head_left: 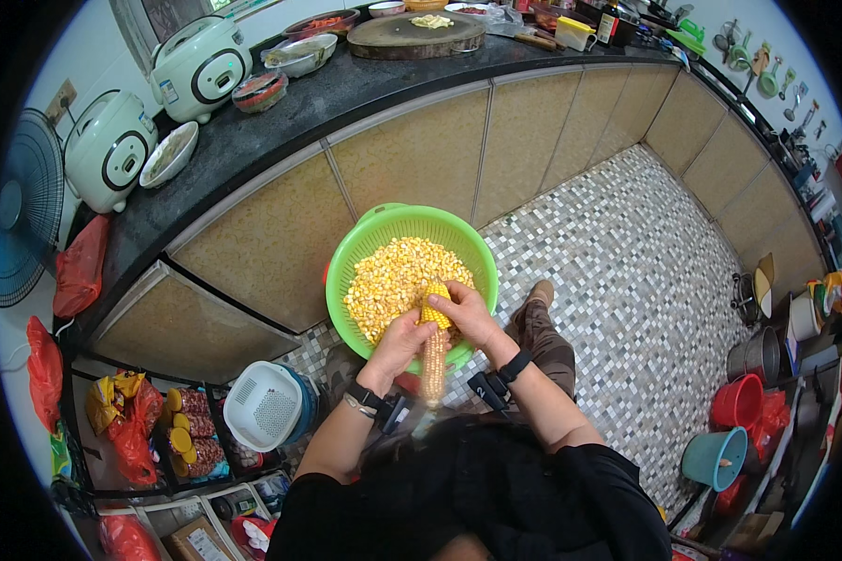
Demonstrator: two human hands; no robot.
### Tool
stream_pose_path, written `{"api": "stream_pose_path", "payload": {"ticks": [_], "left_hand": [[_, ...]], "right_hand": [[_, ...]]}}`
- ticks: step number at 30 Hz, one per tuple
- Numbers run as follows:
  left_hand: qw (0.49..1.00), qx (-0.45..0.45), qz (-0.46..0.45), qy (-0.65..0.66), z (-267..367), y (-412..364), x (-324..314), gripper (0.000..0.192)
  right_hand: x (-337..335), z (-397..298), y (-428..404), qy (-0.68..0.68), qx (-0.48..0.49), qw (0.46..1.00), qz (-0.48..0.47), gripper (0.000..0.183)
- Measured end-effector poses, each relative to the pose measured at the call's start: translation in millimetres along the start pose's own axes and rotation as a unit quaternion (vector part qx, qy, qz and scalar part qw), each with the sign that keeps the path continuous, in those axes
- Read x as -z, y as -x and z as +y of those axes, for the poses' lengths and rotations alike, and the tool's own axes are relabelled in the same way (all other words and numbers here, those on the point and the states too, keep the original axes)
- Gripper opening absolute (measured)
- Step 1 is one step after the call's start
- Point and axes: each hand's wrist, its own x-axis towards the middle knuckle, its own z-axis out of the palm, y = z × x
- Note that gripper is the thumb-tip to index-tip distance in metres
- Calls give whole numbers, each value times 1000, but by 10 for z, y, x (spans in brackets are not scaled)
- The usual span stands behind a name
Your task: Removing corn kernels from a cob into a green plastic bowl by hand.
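Between my two hands is an ear of corn (433,365), its far end covered in yellow kernels and its near part stripped to the pale cob. My left hand (401,341) grips the ear around its middle from the left. On the right side, my right hand (467,313) holds the kernel-covered end, thumb across the rows. Beneath both hands sits a green plastic colander (344,245), with a heap of loose corn kernels (386,280) inside. Straps with small devices circle both wrists.
A dark countertop (281,133) curves ahead, bearing two rice cookers (203,70), covered dishes and a round wooden chopping board (386,43). Left of my legs stands a white plastic basket (242,407). Shelves with jars (193,428) are lower left. Buckets (702,456) stand on the tiled floor (624,294) at right.
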Motion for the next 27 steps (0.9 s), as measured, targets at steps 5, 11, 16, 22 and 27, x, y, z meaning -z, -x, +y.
{"api": "stream_pose_path", "payload": {"ticks": [5,11,16,22,27], "left_hand": [[1000,-9,-2,-19,-13,-1,1,46],[1000,7,-11,0,11,26,-6,34],[999,27,-18,38,42,19,17,36],[999,0,-11,42,4,-10,26,38],[1000,9,11,9,-15,-21,9,40]], "right_hand": [[8,39,-16,1,-3,1000,-1,37],[7,-26,6,-44,-30,999,-3,32],[7,-33,14,-41,-15,999,-1,32],[2,2,3,-25,1,1000,1,33],[11,17,5,2,-7,1000,-12,29]]}}
